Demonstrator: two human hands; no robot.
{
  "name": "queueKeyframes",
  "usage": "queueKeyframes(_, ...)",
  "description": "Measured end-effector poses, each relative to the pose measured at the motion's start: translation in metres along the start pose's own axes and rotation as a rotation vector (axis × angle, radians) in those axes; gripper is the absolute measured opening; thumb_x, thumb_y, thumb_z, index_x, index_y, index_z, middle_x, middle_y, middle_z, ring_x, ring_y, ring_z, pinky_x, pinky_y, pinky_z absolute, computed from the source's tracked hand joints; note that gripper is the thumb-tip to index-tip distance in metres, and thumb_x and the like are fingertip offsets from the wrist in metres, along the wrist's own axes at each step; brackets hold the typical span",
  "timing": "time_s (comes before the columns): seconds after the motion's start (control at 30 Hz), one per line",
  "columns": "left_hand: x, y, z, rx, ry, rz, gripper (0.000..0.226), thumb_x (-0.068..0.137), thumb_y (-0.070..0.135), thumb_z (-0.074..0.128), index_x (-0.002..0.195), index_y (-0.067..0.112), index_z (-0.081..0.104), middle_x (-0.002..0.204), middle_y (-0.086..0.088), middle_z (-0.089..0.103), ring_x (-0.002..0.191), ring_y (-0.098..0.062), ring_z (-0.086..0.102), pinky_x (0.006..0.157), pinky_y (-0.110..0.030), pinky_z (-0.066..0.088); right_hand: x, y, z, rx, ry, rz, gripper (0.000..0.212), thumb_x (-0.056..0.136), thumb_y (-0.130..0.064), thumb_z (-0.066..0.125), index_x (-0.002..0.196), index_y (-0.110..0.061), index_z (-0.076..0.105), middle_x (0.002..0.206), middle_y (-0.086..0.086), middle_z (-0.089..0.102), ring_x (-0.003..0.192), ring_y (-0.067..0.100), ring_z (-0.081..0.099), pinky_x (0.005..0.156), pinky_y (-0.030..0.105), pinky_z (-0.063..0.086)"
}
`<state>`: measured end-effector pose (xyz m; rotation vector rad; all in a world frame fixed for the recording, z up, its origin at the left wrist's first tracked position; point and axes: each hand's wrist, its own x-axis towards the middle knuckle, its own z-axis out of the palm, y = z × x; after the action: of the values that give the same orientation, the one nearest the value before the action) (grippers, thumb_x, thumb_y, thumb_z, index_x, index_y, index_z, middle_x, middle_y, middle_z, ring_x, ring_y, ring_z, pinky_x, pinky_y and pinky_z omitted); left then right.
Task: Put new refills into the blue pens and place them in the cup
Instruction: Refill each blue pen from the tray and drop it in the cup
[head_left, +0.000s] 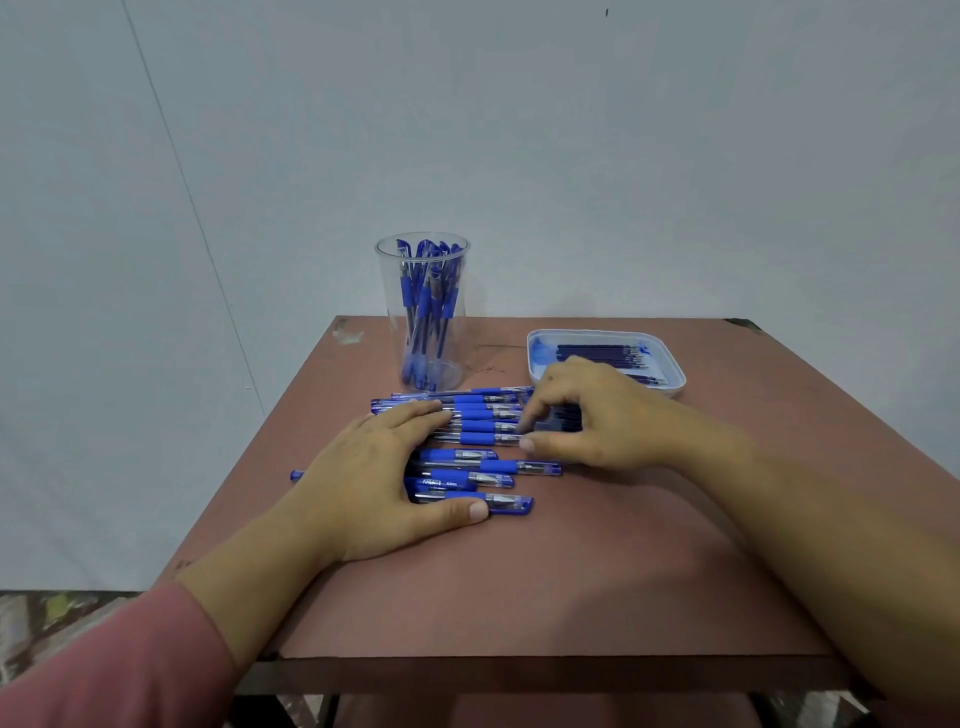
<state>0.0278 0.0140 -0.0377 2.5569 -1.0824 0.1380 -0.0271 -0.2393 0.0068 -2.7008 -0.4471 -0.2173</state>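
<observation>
Looks like pen-pick step. Left hand (363, 470) flat, straight-fingered on pen row (480, 410). Right hand (589, 413) curled over pen tips, grip unclear. Next: isolate one pen.

A plain, pale blue-grey wall (571, 130) fills the upper half, softly and evenly lit. A thin dark line (176, 156) slants down its left side, and a small dark speck (607, 11) sits near the top. The reddish-brown table (597, 571) stands before it, scuffed at its far left corner. A mottled floor (47, 623) shows at lower left.
</observation>
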Motion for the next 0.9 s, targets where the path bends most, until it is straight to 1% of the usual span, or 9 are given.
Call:
queueKeyframes(0.07, 0.001, -0.001, 0.001, -0.002, 0.009, -0.003, 0.111, 0.057, 0.099, 0.035, 0.147, 0.035, 0.032, 0.153, 0.021, 0.027, 0.139, 0.001, 0.027, 0.116, -0.031, 0.026, -0.006, -0.001, 0.003, 0.003, -0.036, 0.0, 0.016, 0.078, -0.046, 0.073, 0.089, -0.035, 0.072, 0.089, -0.013, 0.057, 0.092, 0.002, 0.047, 0.079, 0.02, 0.04)
queueKeyframes(0.23, 0.0, 0.0, 0.0, 0.005, 0.02, 0.006, 0.11, 0.058, 0.098, 0.036, 0.147, 0.033, 0.034, 0.153, 0.019, 0.029, 0.139, -0.001, 0.028, 0.116, -0.033, 0.026, -0.005, -0.005, 0.008, -0.08, -0.079, -0.022, 0.017, 0.081, -0.044, 0.071, 0.092, -0.032, 0.071, 0.093, -0.013, 0.055, 0.091, 0.003, 0.046, 0.081, 0.021, 0.039)
queueKeyframes(0.33, -0.001, 0.003, -0.002, 0.031, 0.039, 0.021, 0.11, 0.059, 0.098, 0.034, 0.148, 0.031, 0.033, 0.154, 0.016, 0.029, 0.14, -0.001, 0.025, 0.118, -0.032, 0.021, -0.006, -0.006, 0.006, -0.045, -0.042, 0.002, 0.014, 0.083, -0.04, 0.07, 0.093, -0.029, 0.07, 0.093, -0.014, 0.058, 0.088, 0.001, 0.05, 0.079, 0.018, 0.041)
queueKeyframes(0.47, -0.004, 0.011, -0.007, 0.07, 0.091, 0.043, 0.106, 0.065, 0.096, 0.03, 0.149, 0.03, 0.031, 0.155, 0.013, 0.028, 0.142, -0.004, 0.023, 0.119, -0.036, 0.013, -0.007, 0.0, -0.001, 0.058, 0.065, 0.058, 0.013, 0.086, -0.037, 0.068, 0.096, -0.029, 0.067, 0.09, -0.014, 0.066, 0.084, 0.005, 0.06, 0.075, 0.023, 0.049)
queueKeyframes(0.57, 0.005, 0.017, -0.017, 0.089, 0.17, 0.066, 0.092, 0.073, 0.088, 0.032, 0.145, 0.031, 0.037, 0.149, 0.013, 0.038, 0.137, -0.006, 0.033, 0.117, -0.037, 0.023, -0.007, 0.004, -0.006, 0.079, 0.165, 0.026, 0.014, 0.088, -0.033, 0.065, 0.099, -0.025, 0.069, 0.087, -0.019, 0.064, 0.086, -0.001, 0.057, 0.074, 0.011, 0.043)
queueKeyframes(0.7, 0.034, 0.031, -0.038, 0.073, 0.204, 0.106, 0.062, 0.082, 0.062, 0.058, 0.136, 0.034, 0.048, 0.131, 0.017, 0.055, 0.116, -0.001, 0.05, 0.094, -0.017, 0.036, -0.005, 0.008, -0.006, 0.107, 0.279, -0.027, 0.017, 0.092, -0.031, 0.061, 0.099, -0.019, 0.071, 0.092, -0.009, 0.069, 0.087, 0.005, 0.058, 0.078, 0.019, 0.044)
queueKeyframes(0.77, 0.049, 0.039, -0.038, -0.004, 0.199, 0.156, 0.051, 0.082, 0.053, 0.062, 0.129, 0.034, 0.055, 0.119, 0.019, 0.062, 0.104, 0.004, 0.055, 0.09, -0.019, 0.046, -0.003, 0.008, -0.004, 0.104, 0.334, -0.078, 0.018, 0.093, -0.031, 0.06, 0.099, -0.018, 0.071, 0.088, -0.008, 0.069, 0.084, 0.007, 0.058, 0.075, 0.019, 0.044)
queueKeyframes(0.83, 0.058, 0.042, -0.03, -0.088, 0.22, 0.205, 0.043, 0.082, 0.053, 0.06, 0.12, 0.032, 0.062, 0.105, 0.018, 0.067, 0.092, 0.004, 0.059, 0.084, -0.025, 0.053, -0.001, 0.008, -0.001, 0.102, 0.381, -0.125, 0.017, 0.091, -0.031, 0.061, 0.097, -0.019, 0.072, 0.085, -0.01, 0.068, 0.082, 0.007, 0.058, 0.073, 0.017, 0.044)
queueKeyframes(0.9, 0.062, 0.039, -0.019, -0.152, 0.277, 0.225, 0.038, 0.083, 0.053, 0.057, 0.114, 0.032, 0.065, 0.095, 0.019, 0.069, 0.085, 0.005, 0.06, 0.077, -0.022, 0.054, 0.0, 0.012, 0.0, 0.152, 0.41, -0.138, 0.008, 0.089, -0.029, 0.066, 0.095, -0.03, 0.07, 0.085, -0.016, 0.066, 0.082, 0.004, 0.06, 0.074, 0.015, 0.044)
